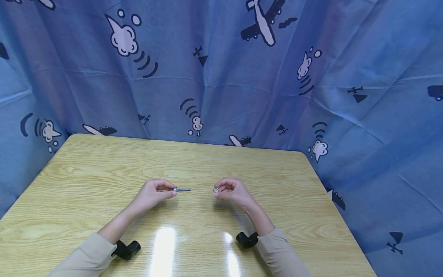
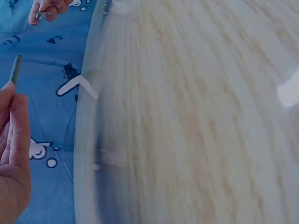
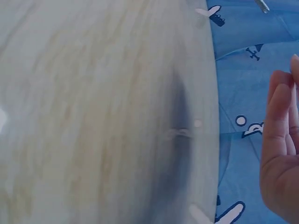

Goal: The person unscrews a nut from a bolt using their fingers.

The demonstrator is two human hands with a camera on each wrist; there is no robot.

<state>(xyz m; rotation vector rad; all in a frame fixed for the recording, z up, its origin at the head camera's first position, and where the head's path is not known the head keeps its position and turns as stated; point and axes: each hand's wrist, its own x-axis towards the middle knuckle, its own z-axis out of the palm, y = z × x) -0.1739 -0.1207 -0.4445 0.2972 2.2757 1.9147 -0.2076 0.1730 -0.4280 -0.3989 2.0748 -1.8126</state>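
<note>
A silver bolt (image 1: 183, 189) lies level between the thumb and fingers of my left hand (image 1: 157, 191), its shank pointing right. In the left wrist view the thread shows on the bolt (image 2: 16, 70), while the fingers cover its head end. Across a gap, my right hand (image 1: 232, 191) pinches a small metal nut (image 1: 216, 189) by its edge, its hole facing the head camera. Bolt and nut are apart, held above the table at about the same height in the head view. In the right wrist view, the nut is hidden and the bolt's tip (image 3: 262, 5) shows at the top.
Both hands are over a wood-grain table (image 1: 104, 161) with glare near its front. A blue curtain (image 1: 221, 96) with printed planes and clouds hangs behind and beside it. Black wrist devices sit at the left (image 1: 127, 250) and right (image 1: 247, 240) sleeves.
</note>
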